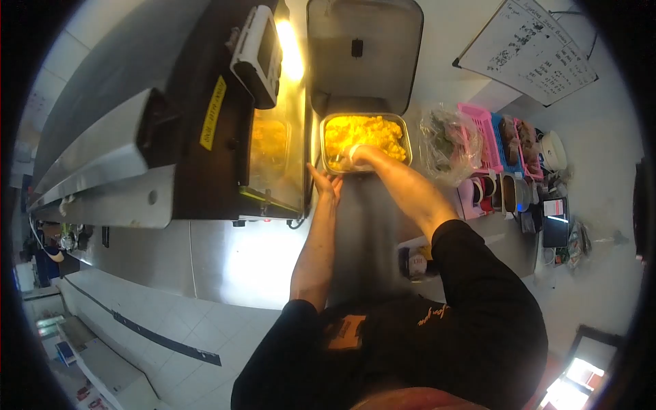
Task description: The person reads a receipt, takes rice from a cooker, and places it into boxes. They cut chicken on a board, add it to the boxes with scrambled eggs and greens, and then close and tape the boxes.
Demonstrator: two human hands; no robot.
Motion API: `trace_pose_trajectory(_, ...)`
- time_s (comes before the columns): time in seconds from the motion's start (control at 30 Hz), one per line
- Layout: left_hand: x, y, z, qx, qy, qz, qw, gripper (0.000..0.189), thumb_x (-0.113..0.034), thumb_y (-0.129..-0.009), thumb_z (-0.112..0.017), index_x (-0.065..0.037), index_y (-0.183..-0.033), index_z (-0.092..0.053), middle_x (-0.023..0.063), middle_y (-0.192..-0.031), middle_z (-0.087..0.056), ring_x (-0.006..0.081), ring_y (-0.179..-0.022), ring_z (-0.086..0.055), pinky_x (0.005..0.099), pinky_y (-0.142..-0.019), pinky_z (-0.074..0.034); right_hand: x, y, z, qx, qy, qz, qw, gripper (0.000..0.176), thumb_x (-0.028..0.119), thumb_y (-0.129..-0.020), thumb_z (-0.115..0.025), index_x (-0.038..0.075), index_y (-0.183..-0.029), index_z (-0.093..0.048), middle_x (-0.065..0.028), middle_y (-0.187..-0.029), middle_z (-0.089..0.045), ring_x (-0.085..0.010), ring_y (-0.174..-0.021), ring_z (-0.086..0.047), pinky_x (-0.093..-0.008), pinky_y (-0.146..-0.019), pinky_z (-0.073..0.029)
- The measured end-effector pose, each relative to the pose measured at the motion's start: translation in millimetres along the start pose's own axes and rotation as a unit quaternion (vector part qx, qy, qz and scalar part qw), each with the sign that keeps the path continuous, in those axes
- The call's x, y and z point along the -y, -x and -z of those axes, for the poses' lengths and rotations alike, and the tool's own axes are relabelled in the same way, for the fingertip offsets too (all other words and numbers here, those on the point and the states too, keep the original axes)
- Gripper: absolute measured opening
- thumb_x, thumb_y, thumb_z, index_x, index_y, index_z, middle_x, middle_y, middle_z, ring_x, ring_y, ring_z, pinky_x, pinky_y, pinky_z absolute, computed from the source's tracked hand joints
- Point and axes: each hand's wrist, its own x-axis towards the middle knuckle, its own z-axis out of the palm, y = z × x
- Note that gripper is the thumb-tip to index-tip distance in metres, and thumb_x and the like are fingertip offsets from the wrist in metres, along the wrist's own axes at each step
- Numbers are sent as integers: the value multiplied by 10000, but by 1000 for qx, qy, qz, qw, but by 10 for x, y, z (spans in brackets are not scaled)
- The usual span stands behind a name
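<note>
A rectangular metal tray (410, 147) holds a heap of bright yellow, crumbly food (365, 133). Into its front part reaches my right hand (363, 156), fingers bent down and closed at the food's surface. Something small and pale shows at the fingertips, too blurred to name. My left hand (326, 184) is beside the tray's near left corner, palm turned up and fingers spread, holding nothing. Behind the tray stands a large dark lid-like panel (365, 75), raised upright.
Close on the left is a lit glass-fronted cabinet (273, 150) with a white device (258, 58) on it. To the right lie a clear plastic bag (444, 147), pink baskets (485, 140), several containers (507, 191) and a tablet (555, 222). A whiteboard (526, 51) leans behind.
</note>
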Motion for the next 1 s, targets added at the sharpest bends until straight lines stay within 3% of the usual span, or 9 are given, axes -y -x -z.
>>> trace_pose_trajectory(0.03, 44, 5, 54, -4, 10, 2, 1000, 1136, -884, -801, -227, -7, -1522, -179, 264, -1557, -196, 447, -1406, -269, 521, -1173, -120, -175, -244, -55, 30, 23, 46, 998, 328, 247, -828, -648, 39, -1077, -696, -141, -933, -708, -310, -839, -673, -421, -702, -513)
trace_pose_trajectory(0.13, 116, 141, 158, -4, 0, -4, 1000, 1107, -871, -811, -256, -44, -1539, -142, 253, -1561, -189, 412, -1430, -239, 514, -1176, -103, -520, -343, -221, 33, -253, -56, 965, 232, 318, -874, -645, 93, -916, -681, -47, -705, -638, -177, -604, -570, -345, -534, -432)
trace_pose_trajectory(0.23, 428, 458, 345, -32, -85, -11, 996, 1025, -824, -851, -301, -70, -1535, -176, 200, -1547, -250, 354, -1405, -309, 503, -1164, -155, -821, -49, -538, 23, -518, -54, 854, 227, 300, -919, -632, 153, -750, -598, 14, -564, -510, -100, -434, -388, -293, -407, -282)
trace_pose_trajectory(0.47, 724, 1113, 906, 50, -187, 50, 980, 801, -693, -942, -358, -98, -1477, -318, 92, -1421, -436, 247, -1240, -483, 416, -1012, -379, -729, 856, -336, -82, -721, -86, 683, 144, 309, -946, -625, 174, -900, -602, 41, -611, -549, -48, -427, -398, -203, -382, -252)
trace_pose_trajectory(0.6, 711, 1012, 953, 26, -166, 49, 985, 721, -656, -955, -392, -103, -1418, -407, 67, -1342, -501, 209, -1127, -537, 367, -932, -428, -717, 886, -227, -138, -649, -103, 741, 146, 296, -962, -602, 160, -1006, -632, 51, -615, -535, -53, -428, -381, -224, -385, -236)
trace_pose_trajectory(0.73, 512, 360, 604, 1, -120, -42, 992, 710, -617, -965, -415, -87, -1437, -394, 84, -1408, -472, 226, -1227, -495, 407, -983, -395, -618, 263, -426, -314, -244, 25, 917, 260, 255, -961, -570, 99, -1167, -588, -104, -863, -693, -220, -722, -654, -360, -624, -509)
trace_pose_trajectory(0.77, 411, 178, 497, -18, -115, -63, 991, 720, -612, -967, -411, -83, -1454, -378, 93, -1439, -453, 242, -1277, -467, 429, -1013, -375, -316, 458, -284, -256, -114, -122, 952, 306, 216, -951, -542, 75, -1222, -559, -218, -1096, -665, -363, -1005, -648, -438, -861, -504)
trace_pose_trajectory(0.87, 232, -249, 323, -58, -111, -60, 990, 755, -630, -956, -392, -79, -1470, -359, 106, -1498, -390, 254, -1354, -398, 468, -1090, -280, 138, 577, -368, -259, -53, -141, 954, 306, 151, -938, -508, 54, -1223, -565, -249, -1177, -624, -405, -1063, -620, -466, -886, -496)
trace_pose_trajectory(1.0, 104, -262, 178, -24, -101, -17, 994, 837, -669, -940, -375, -20, -1465, -322, 123, -1481, -380, 274, -1293, -452, 452, -1077, -305, 252, 394, -470, -218, 13, -129, 967, 302, 49, -847, -581, 9, -1140, -643, -237, -1161, -643, -373, -1074, -637, -440, -875, -524)
